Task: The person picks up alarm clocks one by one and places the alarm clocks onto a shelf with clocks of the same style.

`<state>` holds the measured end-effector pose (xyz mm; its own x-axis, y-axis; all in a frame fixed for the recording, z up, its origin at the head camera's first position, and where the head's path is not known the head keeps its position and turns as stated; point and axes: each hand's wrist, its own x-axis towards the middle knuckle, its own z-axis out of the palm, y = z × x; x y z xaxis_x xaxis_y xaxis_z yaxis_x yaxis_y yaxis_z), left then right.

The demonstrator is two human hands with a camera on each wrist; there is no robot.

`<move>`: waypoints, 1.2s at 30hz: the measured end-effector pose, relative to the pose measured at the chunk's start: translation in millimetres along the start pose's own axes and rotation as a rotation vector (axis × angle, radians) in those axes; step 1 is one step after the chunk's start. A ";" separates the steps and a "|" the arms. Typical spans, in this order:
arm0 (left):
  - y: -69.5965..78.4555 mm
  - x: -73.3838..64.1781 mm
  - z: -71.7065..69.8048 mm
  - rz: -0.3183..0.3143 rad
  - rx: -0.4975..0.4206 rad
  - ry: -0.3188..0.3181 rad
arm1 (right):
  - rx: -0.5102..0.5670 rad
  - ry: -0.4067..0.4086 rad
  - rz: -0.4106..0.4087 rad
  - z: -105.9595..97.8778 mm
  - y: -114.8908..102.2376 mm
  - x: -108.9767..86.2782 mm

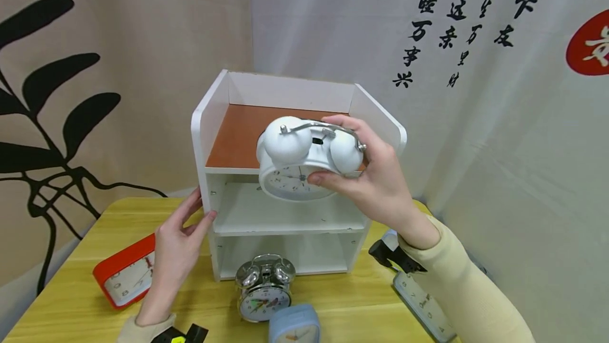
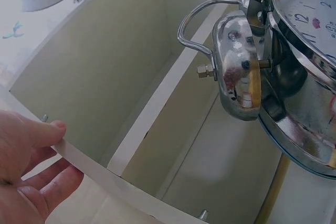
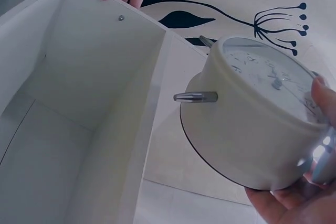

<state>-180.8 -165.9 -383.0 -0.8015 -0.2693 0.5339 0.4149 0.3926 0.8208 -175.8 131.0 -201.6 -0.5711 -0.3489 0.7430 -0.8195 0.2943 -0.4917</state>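
While right hand [image 1: 383, 179] grips clock [image 1: 305, 159], left [image 1: 178, 245] pinches shelf [image 1: 290, 221].

Held tilted in the fingers [image 1: 352, 122] of the right hand [image 1: 376, 179], clear of the counter [image 1: 366, 300]: white twin-bell alarm clock [image 1: 302, 159], with pale numbered dial, two round white bells, silvery handle and metal legs. Just behind it, upright on the counter: white shelf unit [image 1: 285, 213], with brown top board between raised sides, two open compartments below, gripped at its left front edge by the left hand [image 1: 181, 245]
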 end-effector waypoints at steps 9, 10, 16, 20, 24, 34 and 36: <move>-1.2 0.9 -0.9 0.018 -0.013 -0.005 | 0.042 -0.070 0.084 1.7 -7.2 39.7; -1.5 1.0 -1.0 0.020 -0.015 -0.005 | 0.048 -0.078 0.100 2.0 -7.9 44.4; -1.7 0.4 -1.4 0.014 -0.011 -0.006 | 0.040 -0.132 0.169 5.2 -8.7 68.2; -1.4 0.4 -0.9 0.018 -0.014 -0.010 | 0.043 -0.156 0.185 9.2 -5.4 79.1; -2.2 1.4 -0.8 0.021 -0.030 -0.018 | 0.046 -0.164 0.201 12.8 -1.6 87.1; 1.1 -0.5 -2.9 -0.002 -0.034 -0.020 | 0.070 -0.235 0.269 25.2 4.7 108.1; 1.6 -0.2 -3.6 0.004 -0.033 -0.018 | 0.068 -0.243 0.275 28.5 6.0 112.0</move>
<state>-178.5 -168.4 -381.1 -0.8074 -0.2521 0.5334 0.4317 0.3639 0.8254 -246.0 68.3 -134.2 -0.7582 -0.4689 0.4532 -0.6304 0.3494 -0.6932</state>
